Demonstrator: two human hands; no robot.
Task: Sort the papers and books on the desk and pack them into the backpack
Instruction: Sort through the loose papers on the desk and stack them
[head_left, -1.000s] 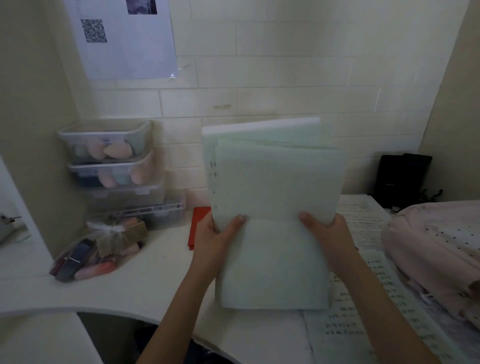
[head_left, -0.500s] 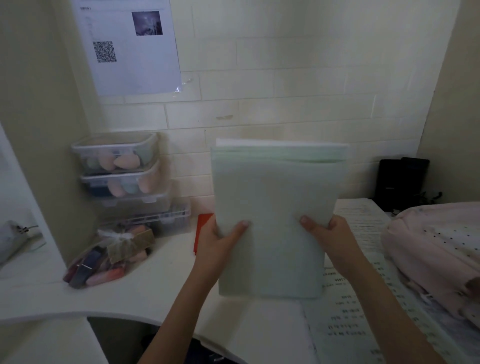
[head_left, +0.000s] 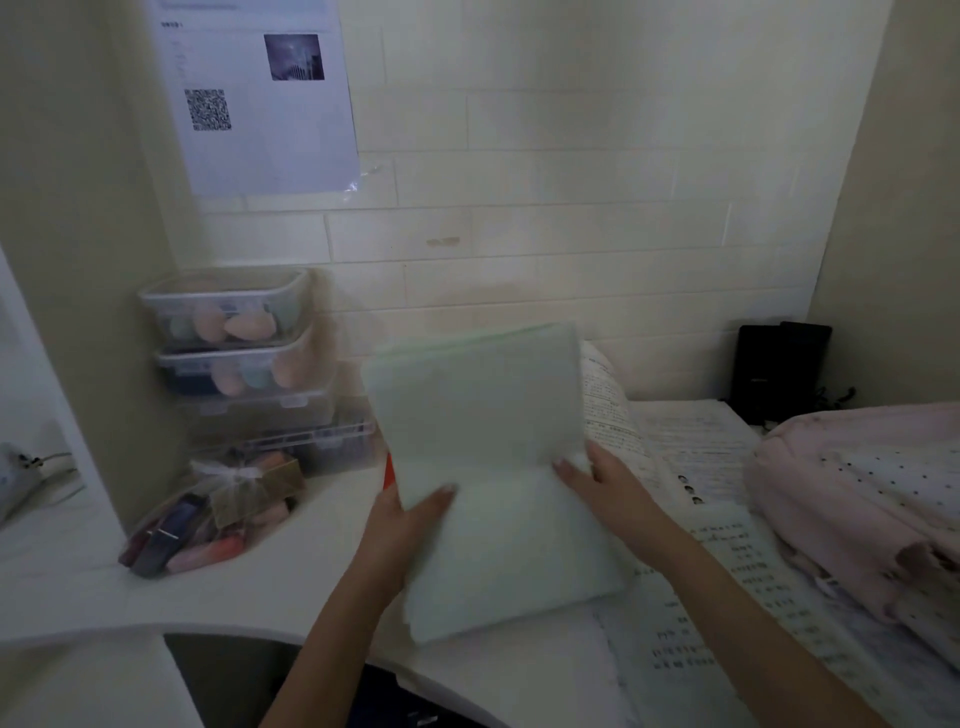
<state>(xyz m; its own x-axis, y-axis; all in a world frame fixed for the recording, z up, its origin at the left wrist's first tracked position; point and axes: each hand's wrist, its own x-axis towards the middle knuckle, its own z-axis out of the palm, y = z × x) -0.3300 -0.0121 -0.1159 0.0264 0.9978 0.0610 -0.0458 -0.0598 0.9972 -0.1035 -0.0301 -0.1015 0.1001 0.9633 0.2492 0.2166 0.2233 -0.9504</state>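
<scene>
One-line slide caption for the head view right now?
Both hands, left and right, grip a pale green paper stack above the desk, beside the pink backpack.

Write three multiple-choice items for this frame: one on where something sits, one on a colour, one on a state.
1. Where is the pink backpack?
A. right end of the desk
B. under the desk
C. hung on the wall

2. What colour is the stack of papers being held?
A. bright yellow
B. pale green
C. black

3. How is that stack held?
A. lying flat, untouched
B. by one hand only
C. gripped by both hands

Answers: 1 A, it lies at the right beside the printed sheets. 2 B, the sheets look faint mint. 3 C, the left hand and right hand grip opposite edges.
</scene>
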